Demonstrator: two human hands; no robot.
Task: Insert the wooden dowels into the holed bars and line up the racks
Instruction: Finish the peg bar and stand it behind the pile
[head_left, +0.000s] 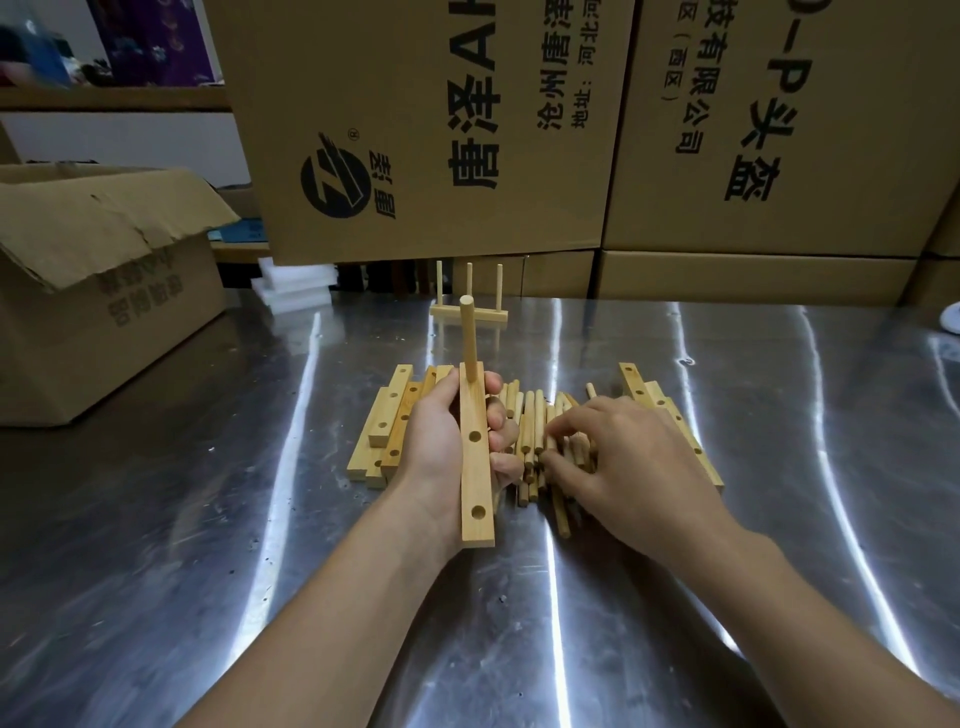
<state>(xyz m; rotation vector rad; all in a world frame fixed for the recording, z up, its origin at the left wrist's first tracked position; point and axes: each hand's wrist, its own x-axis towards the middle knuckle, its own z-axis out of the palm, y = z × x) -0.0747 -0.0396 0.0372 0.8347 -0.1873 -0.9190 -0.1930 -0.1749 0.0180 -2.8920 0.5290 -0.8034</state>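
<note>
My left hand (441, 441) grips a wooden holed bar (475, 467), held lengthwise above the table. One dowel (469, 338) stands upright in the bar's far hole; two nearer holes are open. My right hand (618, 457) rests on the pile of loose dowels (535, 441), fingertips curled onto dowels at the pile's middle. A stack of holed bars (389, 421) lies left of the pile, and more bars (670, 415) lie on its right. A finished rack (469, 306) with three upright dowels stands farther back.
The metal table (260, 519) is shiny and scratched. An open cardboard box (104, 280) sits at the left. Large printed cartons (519, 130) wall off the back. White foam pieces (291, 286) lie at the back left. A white object (951, 317) shows at the right edge.
</note>
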